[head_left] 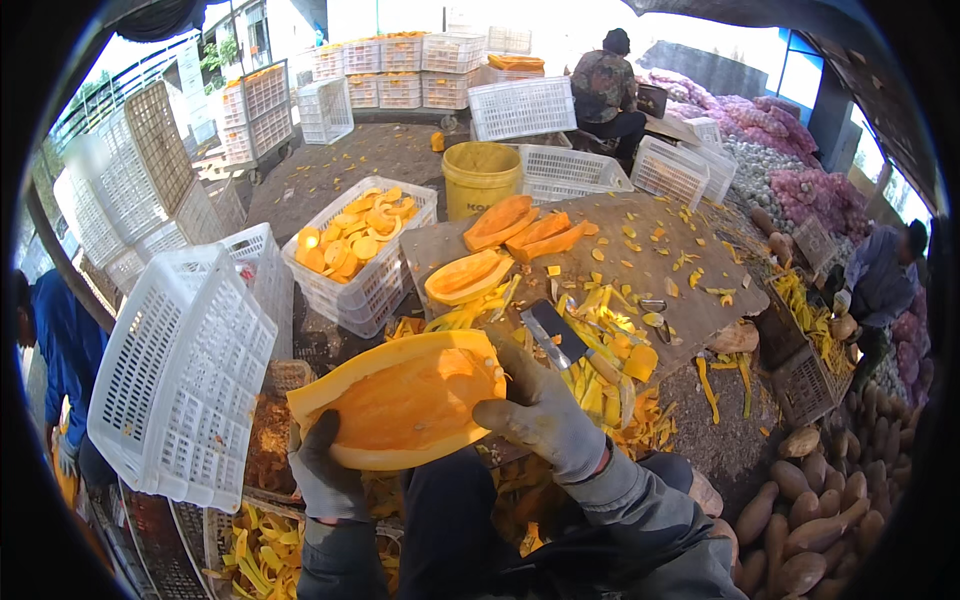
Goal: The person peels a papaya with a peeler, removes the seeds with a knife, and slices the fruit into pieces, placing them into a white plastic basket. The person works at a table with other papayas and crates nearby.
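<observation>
Between my gloved hands is a hollowed half of a long pumpkin (420, 397), its orange cavity facing up. My left hand (326, 472) grips its left end, thumb over the rim. My right hand (544, 412) holds the right end, where a few pale seeds cling. Beyond it, a board (675, 247) bears a cleaver (555, 334), a peeler (654, 307), yellow peel strips (600, 397) and offcuts. Three more pumpkin halves rest on its far left part: a pale-rimmed one (469, 277) and two orange ones (501, 223) (551, 237).
A white crate (360, 300) of pumpkin pieces (356, 236) and a yellow bucket (481, 180) stand past the board. Crates (180, 375) stack at left. Whole pumpkins (817, 495) pile at right. People work at left (71, 352), far back (606, 86) and right (885, 274).
</observation>
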Motion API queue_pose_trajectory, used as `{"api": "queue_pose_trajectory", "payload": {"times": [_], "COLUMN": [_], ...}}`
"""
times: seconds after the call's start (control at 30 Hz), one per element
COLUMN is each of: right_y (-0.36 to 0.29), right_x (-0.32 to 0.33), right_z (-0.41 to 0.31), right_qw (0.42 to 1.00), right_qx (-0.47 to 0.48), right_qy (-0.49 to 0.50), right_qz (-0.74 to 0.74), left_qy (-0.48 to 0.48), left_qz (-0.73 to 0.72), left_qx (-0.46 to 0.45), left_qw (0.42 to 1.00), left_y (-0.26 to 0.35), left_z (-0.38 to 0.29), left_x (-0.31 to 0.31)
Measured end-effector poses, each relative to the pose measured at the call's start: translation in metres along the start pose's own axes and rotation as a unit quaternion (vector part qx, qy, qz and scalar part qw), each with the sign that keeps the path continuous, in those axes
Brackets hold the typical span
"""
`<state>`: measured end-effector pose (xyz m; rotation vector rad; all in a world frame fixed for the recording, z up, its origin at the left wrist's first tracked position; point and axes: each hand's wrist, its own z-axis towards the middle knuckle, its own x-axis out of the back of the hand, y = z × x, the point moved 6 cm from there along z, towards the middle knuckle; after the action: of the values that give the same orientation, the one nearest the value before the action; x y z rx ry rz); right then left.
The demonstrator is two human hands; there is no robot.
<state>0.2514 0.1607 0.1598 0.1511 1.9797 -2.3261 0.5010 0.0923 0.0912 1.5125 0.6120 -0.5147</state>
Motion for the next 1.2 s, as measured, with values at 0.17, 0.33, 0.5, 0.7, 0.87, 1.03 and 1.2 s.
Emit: {"api": "queue_pose_trajectory", "payload": {"times": [0.17, 0.33, 0.5, 0.7, 0.87, 1.03, 1.2], "right_y": [-0.004, 0.002, 0.001, -0.009, 0.003, 0.011, -0.007], "right_x": [0.051, 0.093, 0.108, 0.144, 0.16, 0.136, 0.118], "right_z": [-0.029, -0.041, -0.053, -0.052, -0.071, -0.077, -0.081], "right_qw": [0.978, 0.966, 0.926, 0.901, 0.919, 0.977, 0.985], "right_qx": [0.094, 0.072, 0.038, 0.094, 0.056, 0.004, 0.034], "right_qy": [0.179, 0.248, 0.296, 0.375, 0.374, 0.21, 0.166], "right_qz": [0.055, 0.008, -0.23, -0.196, -0.111, 0.039, -0.014], "left_qy": [-0.107, -0.224, -0.196, -0.232, -0.255, -0.303, -0.307], "left_qz": [0.098, 0.103, 0.226, 0.228, 0.134, 0.022, -0.007], "left_qx": [0.035, 0.17, 0.15, 0.145, 0.257, 0.287, 0.299], "left_qw": [0.989, 0.954, 0.942, 0.934, 0.922, 0.908, 0.903], "left_y": [-0.014, -0.037, -0.083, -0.129, -0.142, -0.132, -0.143], "left_z": [-0.013, -0.022, -0.012, 0.01, 0.001, -0.014, -0.013], "left_x": [-0.072, -0.095, -0.081, -0.063, -0.052, -0.072, -0.078]}}
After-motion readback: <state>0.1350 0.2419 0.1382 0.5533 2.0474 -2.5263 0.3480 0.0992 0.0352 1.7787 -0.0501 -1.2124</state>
